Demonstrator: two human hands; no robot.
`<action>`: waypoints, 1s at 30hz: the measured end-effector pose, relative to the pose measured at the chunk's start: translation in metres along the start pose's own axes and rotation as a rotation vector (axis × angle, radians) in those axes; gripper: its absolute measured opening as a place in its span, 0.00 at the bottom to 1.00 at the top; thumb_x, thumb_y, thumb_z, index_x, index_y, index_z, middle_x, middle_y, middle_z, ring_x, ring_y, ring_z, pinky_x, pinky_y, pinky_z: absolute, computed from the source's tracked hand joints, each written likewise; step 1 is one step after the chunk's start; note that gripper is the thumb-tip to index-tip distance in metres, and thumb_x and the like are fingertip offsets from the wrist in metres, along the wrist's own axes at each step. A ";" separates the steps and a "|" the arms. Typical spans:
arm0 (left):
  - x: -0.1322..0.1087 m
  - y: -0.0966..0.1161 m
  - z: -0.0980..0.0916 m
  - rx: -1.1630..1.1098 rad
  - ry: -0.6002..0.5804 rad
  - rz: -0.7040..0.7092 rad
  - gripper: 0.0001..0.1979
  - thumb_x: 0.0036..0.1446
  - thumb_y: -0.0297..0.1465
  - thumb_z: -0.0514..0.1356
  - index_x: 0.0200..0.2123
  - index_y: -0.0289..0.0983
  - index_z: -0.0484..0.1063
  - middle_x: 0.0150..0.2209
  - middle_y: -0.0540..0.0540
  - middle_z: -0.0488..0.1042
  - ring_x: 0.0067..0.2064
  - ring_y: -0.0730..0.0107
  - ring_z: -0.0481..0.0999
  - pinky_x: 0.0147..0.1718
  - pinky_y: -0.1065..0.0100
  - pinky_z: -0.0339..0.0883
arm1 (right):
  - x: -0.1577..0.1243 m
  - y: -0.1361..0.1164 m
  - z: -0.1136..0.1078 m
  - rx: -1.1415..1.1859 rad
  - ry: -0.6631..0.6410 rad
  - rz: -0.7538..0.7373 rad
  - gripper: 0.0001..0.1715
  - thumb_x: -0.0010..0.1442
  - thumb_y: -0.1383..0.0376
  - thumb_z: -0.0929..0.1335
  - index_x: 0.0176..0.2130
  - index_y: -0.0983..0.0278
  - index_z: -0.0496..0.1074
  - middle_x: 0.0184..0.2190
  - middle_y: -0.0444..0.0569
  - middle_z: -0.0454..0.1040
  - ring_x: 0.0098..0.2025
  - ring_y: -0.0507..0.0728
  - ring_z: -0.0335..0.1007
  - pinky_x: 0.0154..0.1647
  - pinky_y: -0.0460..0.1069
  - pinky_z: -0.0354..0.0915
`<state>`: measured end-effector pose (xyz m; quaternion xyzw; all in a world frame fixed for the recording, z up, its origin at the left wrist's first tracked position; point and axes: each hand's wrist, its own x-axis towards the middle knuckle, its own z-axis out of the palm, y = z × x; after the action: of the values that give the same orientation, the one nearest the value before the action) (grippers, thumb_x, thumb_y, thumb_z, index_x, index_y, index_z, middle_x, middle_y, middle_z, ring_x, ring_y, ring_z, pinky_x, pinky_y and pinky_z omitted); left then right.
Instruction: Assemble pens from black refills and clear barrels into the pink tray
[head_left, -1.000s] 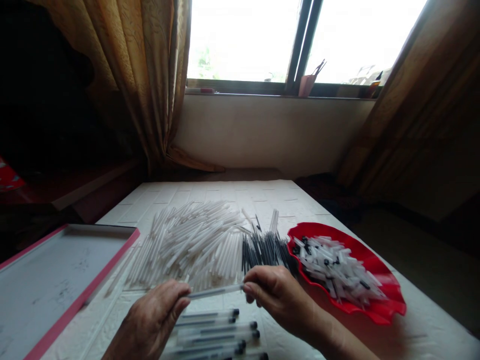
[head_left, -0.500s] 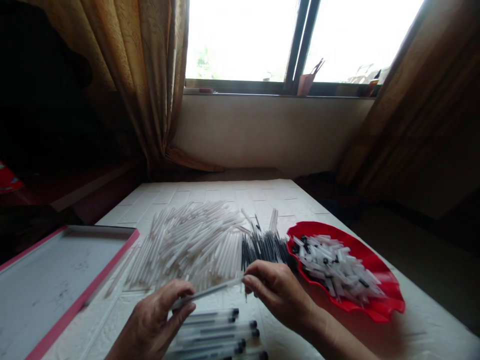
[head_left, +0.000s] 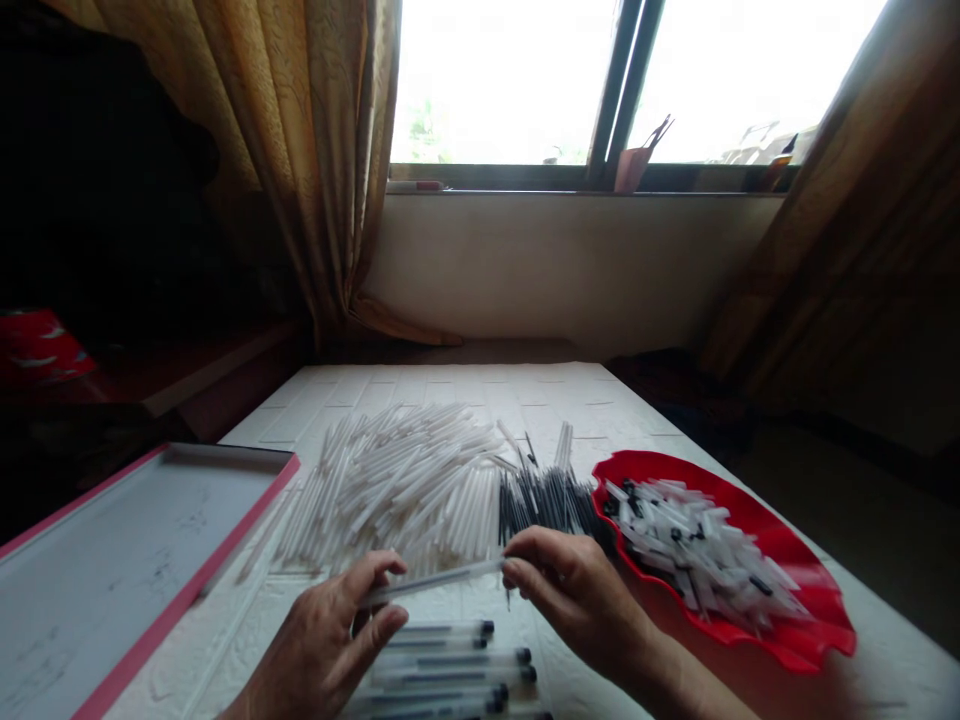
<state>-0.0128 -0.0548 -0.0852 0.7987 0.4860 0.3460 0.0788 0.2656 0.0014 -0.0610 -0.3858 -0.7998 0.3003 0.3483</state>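
Note:
A clear pen barrel [head_left: 450, 577] spans the gap between my hands, tilted slightly up to the right. Its left end lies in my left hand [head_left: 326, 630], whose thumb and forefinger are a little apart around it. My right hand [head_left: 574, 590] pinches the other end; a thin dark tip shows below those fingers, but what it belongs to is unclear. Under the barrel, several capped pens [head_left: 457, 662] lie side by side, blurred. Behind my hands are a heap of clear pen barrels [head_left: 412, 470] and a bunch of dark ink refills [head_left: 547, 497].
A wavy red plate [head_left: 829, 610] at the right holds a pile of clear and black caps [head_left: 705, 540]. At the left lies a shallow tray [head_left: 142, 560] with a pink rim. The white table [head_left: 540, 385] reaches toward the wall below a window with curtains [head_left: 300, 130].
The whole view has shifted, so things appear further right. My left thumb and forefinger have spread slightly around the barrel. My right hand keeps its pinch.

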 end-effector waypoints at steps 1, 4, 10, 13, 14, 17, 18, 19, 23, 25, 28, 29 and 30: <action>0.000 0.000 0.000 -0.003 0.019 0.017 0.13 0.69 0.43 0.54 0.51 0.46 0.67 0.35 0.52 0.81 0.27 0.73 0.80 0.30 0.77 0.73 | 0.000 0.000 0.000 0.011 -0.007 0.019 0.14 0.65 0.61 0.65 0.30 0.62 0.73 0.24 0.45 0.77 0.26 0.53 0.73 0.29 0.45 0.65; 0.001 0.001 0.000 -0.005 0.023 0.066 0.08 0.70 0.38 0.53 0.49 0.46 0.66 0.36 0.52 0.80 0.32 0.73 0.81 0.33 0.78 0.73 | 0.001 0.000 -0.001 0.034 -0.016 0.048 0.19 0.67 0.59 0.63 0.27 0.62 0.72 0.22 0.45 0.77 0.25 0.52 0.73 0.28 0.44 0.65; 0.003 -0.001 -0.001 -0.018 0.010 0.007 0.11 0.71 0.38 0.51 0.41 0.45 0.72 0.32 0.52 0.79 0.34 0.71 0.82 0.34 0.77 0.72 | -0.001 0.001 0.001 0.037 -0.005 0.010 0.11 0.63 0.61 0.66 0.32 0.63 0.75 0.25 0.46 0.77 0.27 0.53 0.72 0.29 0.45 0.65; 0.000 -0.004 0.001 -0.009 0.025 -0.011 0.11 0.71 0.41 0.51 0.44 0.47 0.71 0.33 0.54 0.81 0.31 0.72 0.82 0.31 0.79 0.72 | 0.000 0.001 0.002 0.029 0.020 0.016 0.09 0.62 0.62 0.67 0.34 0.64 0.75 0.26 0.46 0.77 0.27 0.53 0.72 0.29 0.45 0.65; 0.000 -0.004 0.001 0.002 0.045 -0.009 0.11 0.70 0.42 0.52 0.47 0.47 0.70 0.34 0.54 0.81 0.29 0.73 0.81 0.30 0.79 0.73 | 0.000 0.001 0.002 0.037 0.021 0.029 0.10 0.62 0.62 0.67 0.33 0.64 0.75 0.26 0.46 0.77 0.27 0.53 0.72 0.29 0.45 0.65; -0.001 -0.002 0.003 0.029 0.094 0.017 0.12 0.69 0.43 0.54 0.50 0.47 0.66 0.35 0.54 0.81 0.25 0.75 0.80 0.29 0.80 0.73 | 0.001 0.001 0.001 0.062 0.009 0.072 0.14 0.64 0.61 0.65 0.31 0.63 0.74 0.25 0.47 0.78 0.27 0.53 0.73 0.29 0.45 0.65; -0.001 -0.002 0.003 0.036 0.101 0.034 0.11 0.69 0.43 0.54 0.50 0.47 0.66 0.35 0.54 0.81 0.27 0.75 0.81 0.30 0.80 0.73 | 0.001 0.000 0.001 0.066 0.003 0.078 0.16 0.65 0.60 0.64 0.30 0.63 0.74 0.24 0.47 0.78 0.26 0.53 0.73 0.29 0.45 0.65; 0.000 -0.002 0.003 0.044 0.113 0.049 0.10 0.70 0.42 0.53 0.49 0.47 0.66 0.35 0.53 0.81 0.29 0.74 0.82 0.32 0.80 0.73 | 0.001 0.000 0.001 0.068 -0.003 0.078 0.17 0.65 0.60 0.64 0.29 0.63 0.73 0.24 0.47 0.78 0.26 0.53 0.73 0.28 0.45 0.65; 0.001 -0.002 0.003 0.074 0.152 0.046 0.11 0.70 0.43 0.52 0.46 0.46 0.70 0.36 0.52 0.82 0.35 0.71 0.84 0.36 0.79 0.74 | 0.000 0.001 0.002 0.054 -0.014 0.043 0.13 0.64 0.61 0.65 0.30 0.63 0.74 0.24 0.46 0.78 0.27 0.53 0.73 0.29 0.45 0.65; 0.001 -0.003 0.002 0.060 0.113 0.030 0.12 0.71 0.43 0.50 0.44 0.46 0.71 0.35 0.52 0.82 0.35 0.70 0.84 0.34 0.79 0.74 | 0.000 0.001 0.003 0.038 -0.004 0.023 0.10 0.63 0.62 0.66 0.33 0.63 0.75 0.26 0.45 0.77 0.27 0.53 0.72 0.29 0.45 0.64; 0.001 -0.004 0.003 0.041 0.056 0.014 0.12 0.71 0.43 0.50 0.46 0.48 0.70 0.33 0.55 0.82 0.32 0.72 0.84 0.32 0.81 0.73 | 0.000 0.001 0.002 0.038 0.008 0.030 0.09 0.62 0.62 0.66 0.33 0.63 0.75 0.26 0.45 0.77 0.27 0.53 0.72 0.28 0.45 0.64; 0.000 -0.004 0.003 0.044 0.062 0.011 0.12 0.70 0.44 0.51 0.48 0.48 0.68 0.32 0.55 0.82 0.31 0.73 0.84 0.31 0.81 0.73 | 0.000 0.001 0.002 0.044 0.007 0.041 0.11 0.63 0.62 0.66 0.32 0.63 0.74 0.25 0.46 0.77 0.27 0.52 0.72 0.28 0.45 0.64; 0.000 -0.004 0.004 0.049 0.075 0.017 0.13 0.69 0.46 0.52 0.51 0.48 0.66 0.32 0.55 0.82 0.30 0.73 0.84 0.31 0.81 0.73 | 0.000 0.001 0.002 0.052 0.003 0.053 0.13 0.64 0.61 0.65 0.31 0.63 0.74 0.25 0.46 0.77 0.26 0.52 0.72 0.28 0.45 0.64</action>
<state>-0.0130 -0.0525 -0.0900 0.7908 0.4901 0.3646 0.0381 0.2644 0.0014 -0.0625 -0.3982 -0.7807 0.3295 0.3513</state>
